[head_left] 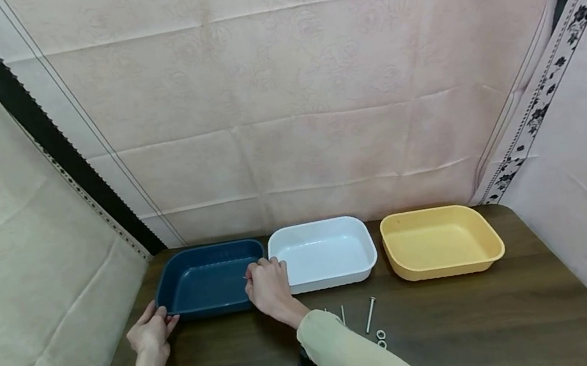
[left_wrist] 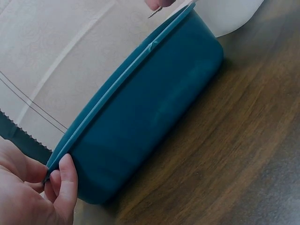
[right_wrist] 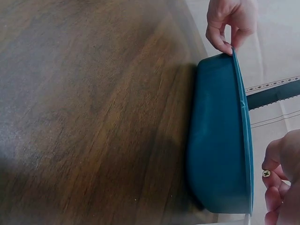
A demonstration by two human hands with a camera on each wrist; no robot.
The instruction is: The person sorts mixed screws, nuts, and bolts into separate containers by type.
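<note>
At its front left corner, the blue tray [head_left: 210, 279] has its rim pinched between the thumb and fingers of my left hand [head_left: 148, 332]. My right hand [head_left: 270, 287] is over the right end of that tray. Between its thumb and fingers it pinches a screw [right_wrist: 266, 173], whose cross-slotted head faces the right wrist camera. The screw's threaded end pokes out past the fingertips in the left wrist view. No other thing can be made out inside the blue tray from the head view.
A white tray [head_left: 326, 282] stands right beside the blue one, and a yellow tray [head_left: 448, 270] is farther right. On the wooden table [head_left: 498, 323], near my right sleeve, lie a long screw [head_left: 371, 315], a thinner metal piece [head_left: 342, 314] and nuts [head_left: 380, 335]. Cloth hangs behind and at both sides.
</note>
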